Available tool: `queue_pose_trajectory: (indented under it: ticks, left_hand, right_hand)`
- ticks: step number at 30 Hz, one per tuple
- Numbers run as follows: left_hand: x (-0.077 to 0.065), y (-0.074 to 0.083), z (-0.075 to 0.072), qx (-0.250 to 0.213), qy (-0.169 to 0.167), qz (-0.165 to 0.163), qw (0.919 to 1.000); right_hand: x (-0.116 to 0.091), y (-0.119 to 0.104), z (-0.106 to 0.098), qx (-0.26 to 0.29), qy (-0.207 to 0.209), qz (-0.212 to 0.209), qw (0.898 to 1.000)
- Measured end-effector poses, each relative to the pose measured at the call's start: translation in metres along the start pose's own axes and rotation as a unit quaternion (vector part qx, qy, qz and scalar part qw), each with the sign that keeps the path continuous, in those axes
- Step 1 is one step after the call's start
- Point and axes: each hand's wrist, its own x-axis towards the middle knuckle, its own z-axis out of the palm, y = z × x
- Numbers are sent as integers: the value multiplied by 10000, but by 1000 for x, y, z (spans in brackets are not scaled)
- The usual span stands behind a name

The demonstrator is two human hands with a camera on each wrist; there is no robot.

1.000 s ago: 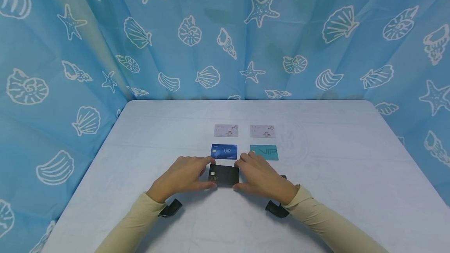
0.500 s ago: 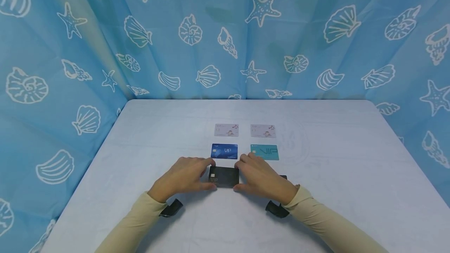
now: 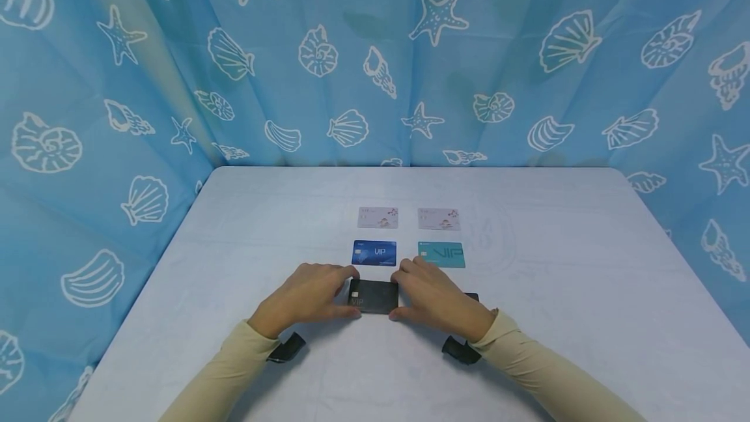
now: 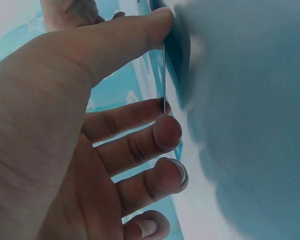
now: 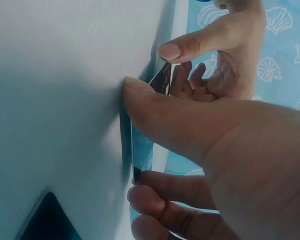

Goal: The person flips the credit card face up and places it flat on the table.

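Observation:
A black VIP card (image 3: 374, 297) is held between my two hands, close over the white table. My left hand (image 3: 307, 295) pinches its left side, thumb at the near corner and index finger at the far one. On the opposite side, my right hand (image 3: 433, 295) grips the card the same way. From the left wrist, the card (image 4: 164, 80) shows as a thin edge between thumb and fingers. The right wrist view has the card's dark corner (image 5: 161, 82) beside the thumb. Just beyond the hands lie a blue VIP card (image 3: 374, 253) and a teal one (image 3: 441, 254).
Two pale pink cards, a left one (image 3: 377, 217) and a right one (image 3: 438, 219), lie farther back on the white table (image 3: 556, 266). Black devices hang under the left wrist (image 3: 286, 348) and right wrist (image 3: 461, 350). A blue shell-print curtain (image 3: 375, 51) rises behind the table.
The black card's far edge has come down and toward me, while its near edge stays almost in place. Both hands keep their hold and barely move.

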Motion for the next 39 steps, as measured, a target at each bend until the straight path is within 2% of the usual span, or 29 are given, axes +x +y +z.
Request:
queue_pose_trajectory:
  ticks: [15, 24, 39]
  left_hand:
    - [-1, -2, 3, 132, 53, 117, 9998]
    - [0, -2, 3, 24, -84, 3, 10000]
    - [0, -3, 4, 45, -89, -41, 9999]
  right_hand:
    - [3, -3, 2, -87, -92, 104, 9999]
    - [3, -2, 3, -93, -96, 132, 9998]
    - [2, -2, 4, -132, -64, 80, 9999]
